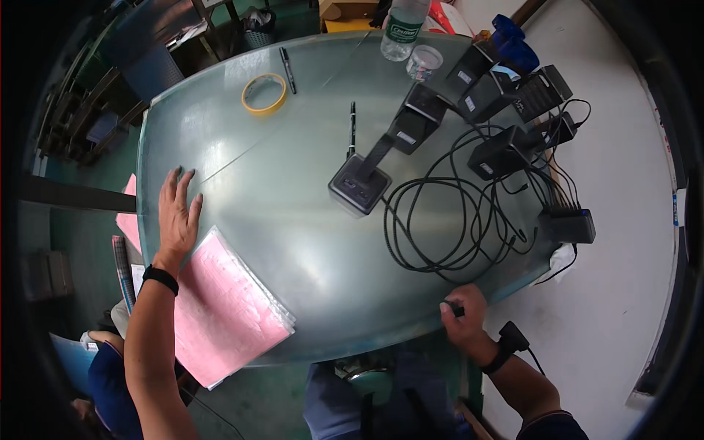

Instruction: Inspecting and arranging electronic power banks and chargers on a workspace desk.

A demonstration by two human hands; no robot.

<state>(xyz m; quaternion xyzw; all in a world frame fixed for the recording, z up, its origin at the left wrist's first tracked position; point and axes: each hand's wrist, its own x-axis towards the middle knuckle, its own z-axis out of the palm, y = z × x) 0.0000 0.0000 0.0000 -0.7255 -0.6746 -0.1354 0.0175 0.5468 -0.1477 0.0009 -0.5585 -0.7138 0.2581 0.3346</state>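
Note:
My left hand (178,220) rests at the left edge of the glass-topped table (293,205), its fingers stretched out and holding nothing. Just below its wrist lies a stack of pink sheets in clear plastic sleeves (227,304), partly overhanging the near edge. At the near right edge, my right hand (467,315) is closed around a small black object (456,309); most of that object is hidden by the fingers. Beyond this hand, a loose coil of black cable (433,257) spreads over the glass.
Several black box-shaped devices (502,152) and a black hub with cables (572,225) crowd the right side. Farther off are a yellow tape roll (254,111), two black markers (287,70), a plastic bottle (402,33) and a small tub (424,63). Another person (114,389) is at lower left.

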